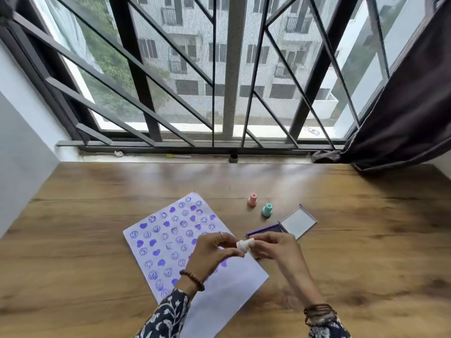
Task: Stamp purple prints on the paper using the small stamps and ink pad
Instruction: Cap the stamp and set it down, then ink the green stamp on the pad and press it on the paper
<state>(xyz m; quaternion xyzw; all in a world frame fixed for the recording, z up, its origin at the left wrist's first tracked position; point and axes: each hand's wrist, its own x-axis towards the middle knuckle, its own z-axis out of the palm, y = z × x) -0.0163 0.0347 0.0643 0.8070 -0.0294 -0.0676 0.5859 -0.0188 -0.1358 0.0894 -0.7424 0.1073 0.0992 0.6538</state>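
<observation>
A white stamp [244, 245] is pinched between the fingertips of both hands, left hand [210, 252] and right hand [275, 247]. They hover over the paper [175, 240] near the desk's [73, 240] front edge.

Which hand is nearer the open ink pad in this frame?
Right. The right hand sits just in front of the ink pad, hiding part of its near edge. The left hand is farther off, over the paper, sharing the white stamp.

A wood-grain surface [97, 215] butts against a wide window [185, 69] with dark angled metal bars [136, 69]. Grey daylight comes through its mesh screen. A dark curtain [410, 106] hangs past the surface's far right corner; a pale wall [22, 142] runs along the left edge.
</observation>
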